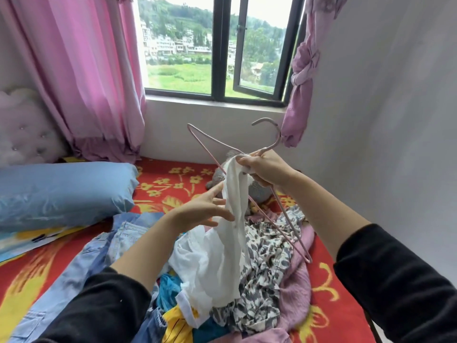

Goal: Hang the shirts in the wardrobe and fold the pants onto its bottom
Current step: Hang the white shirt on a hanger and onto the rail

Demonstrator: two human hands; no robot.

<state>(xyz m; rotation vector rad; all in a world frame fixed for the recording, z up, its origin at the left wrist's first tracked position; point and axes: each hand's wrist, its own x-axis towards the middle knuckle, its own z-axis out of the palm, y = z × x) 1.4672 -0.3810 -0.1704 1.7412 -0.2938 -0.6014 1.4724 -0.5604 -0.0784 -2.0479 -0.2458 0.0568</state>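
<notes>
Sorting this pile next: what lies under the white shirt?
Under the white shirt's lower part, a leopard-print garment, teal cloth and yellow cloth show at its edges; anything directly beneath its bunched middle is covered.

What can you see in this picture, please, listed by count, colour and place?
bedspread: one, red-yellow, under everything
hanger: one, pink, in grip of right hand
shirt: one, white, dangling from right hand
jeans: at least one, light blue, bedspread left
patterned garment: one, black-white, under hanger
pillow: one, blue, bedspread left
plush toy: one, grey, behind shirt
curtains: two, pink, flanking window
left hand: one, fingers straight, touching shirt
right hand: one, gripping hanger and shirt
</notes>
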